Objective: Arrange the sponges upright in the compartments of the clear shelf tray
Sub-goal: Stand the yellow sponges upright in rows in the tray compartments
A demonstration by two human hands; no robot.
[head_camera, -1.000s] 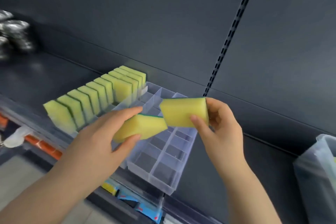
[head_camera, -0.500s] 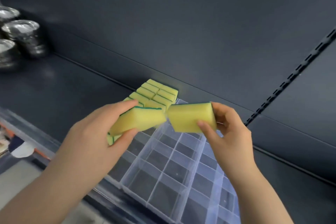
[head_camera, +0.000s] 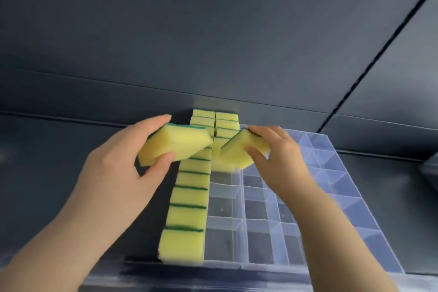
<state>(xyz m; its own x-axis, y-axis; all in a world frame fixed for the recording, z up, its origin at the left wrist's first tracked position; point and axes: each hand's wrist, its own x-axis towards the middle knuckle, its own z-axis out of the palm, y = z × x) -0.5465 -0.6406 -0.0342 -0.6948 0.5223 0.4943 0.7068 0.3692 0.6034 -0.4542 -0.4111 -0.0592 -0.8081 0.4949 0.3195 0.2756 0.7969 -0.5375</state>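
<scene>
A clear shelf tray with many compartments lies on the dark shelf. Its leftmost column is filled front to back with upright yellow-and-green sponges. The second column holds several upright sponges at the back only. My left hand grips a yellow sponge with a green scouring side above the left column. My right hand grips a second yellow sponge, tilted, low over the second column just in front of its standing sponges. I cannot tell whether it touches the tray.
The dark shelf back wall rises right behind the tray. The shelf's front edge runs along the bottom. A dim grey object shows at the far right edge. Bare dark shelf lies to the left of the tray.
The view has swung to face the tray square on. Both hands have moved toward the back of the tray, and the right hand's sponge has dropped and tilted over the second column.
</scene>
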